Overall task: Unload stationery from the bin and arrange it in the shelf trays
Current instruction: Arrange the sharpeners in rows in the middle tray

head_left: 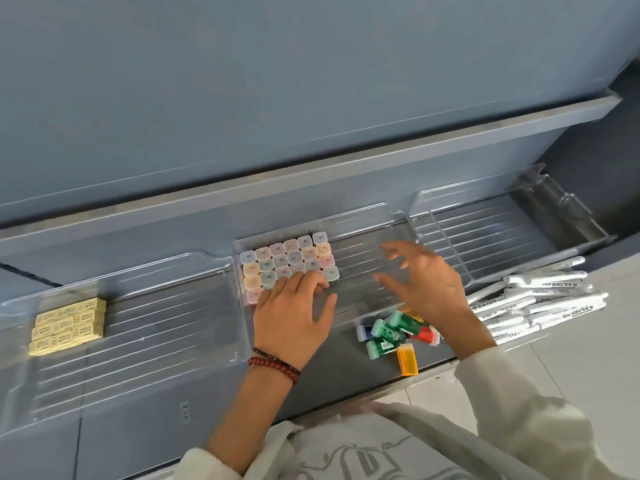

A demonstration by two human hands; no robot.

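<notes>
Nearest, at shelf (329, 386) front: loose pile of coloured boxes (391, 336) and heap of white pens (533, 301), both outside any tray, so still to sort. Left hand (294, 313) flat, fingertips (318, 284) resting on block of pastel boxes (287, 259) packed into left part of middle tray (356, 268); right hand (426, 282) spread, empty, hovering over that tray's bare right part. Further off: erasers (67, 325) stacked in left tray (156, 306), right tray (485, 230) unfilled, bin out of view; looks roughly halfway done.

Yellow erasers (69, 322): dark print is carried on each wrapper, too small to be read.
White pens (530, 299): a dark printed line is seen along the barrels; no letters can be made out.
Green cases (388, 336): white label marks, blurred, unreadable.
</notes>
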